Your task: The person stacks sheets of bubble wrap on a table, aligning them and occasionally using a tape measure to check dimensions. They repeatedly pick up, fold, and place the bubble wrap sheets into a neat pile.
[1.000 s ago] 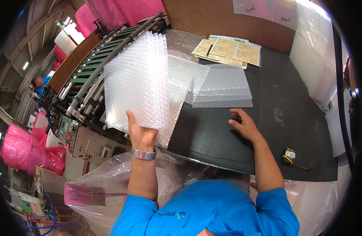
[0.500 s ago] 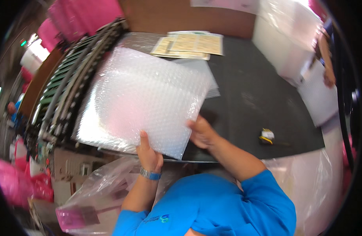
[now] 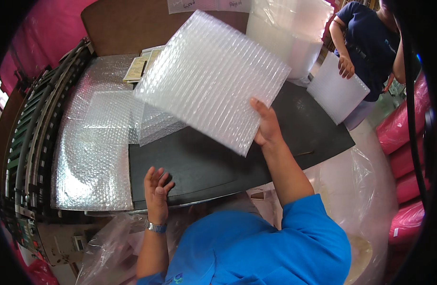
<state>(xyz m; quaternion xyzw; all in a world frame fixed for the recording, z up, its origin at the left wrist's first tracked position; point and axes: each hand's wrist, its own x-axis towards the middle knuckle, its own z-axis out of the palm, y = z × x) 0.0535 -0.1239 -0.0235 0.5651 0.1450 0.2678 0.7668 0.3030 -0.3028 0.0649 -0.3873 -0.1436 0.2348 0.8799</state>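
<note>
Right hand clamped on the near right edge of a square bubble-wrap sheet, thumb on top, fingers hidden beneath. Sheet lifted clear of the black table, tilted, one corner pointing far and up, spread over the middle of the scene. Left hand empty, fingers apart and slightly curled, hovering over or resting at the near edge of the black table; cannot tell whether touching. Metal watch band at the left wrist. Blue sleeves and shirt filling the near middle.

Under the lifted sheet, toward the left, a low stack of cut bubble-wrap pieces lying on the table. Further left, a long web of bubble wrap draped flat from the far side to the near edge, just beside the rollers of a machine along the left. Yellowish paper forms at the far side, partly hidden by the held sheet. Brown board standing behind them.

At far right, another person in a dark top, one hand on a white sheet at the table's right corner. Tall pile of clear bags just beside. Pink rolls along the right edge. Clear plastic bag liner hanging below the table at near right.
</note>
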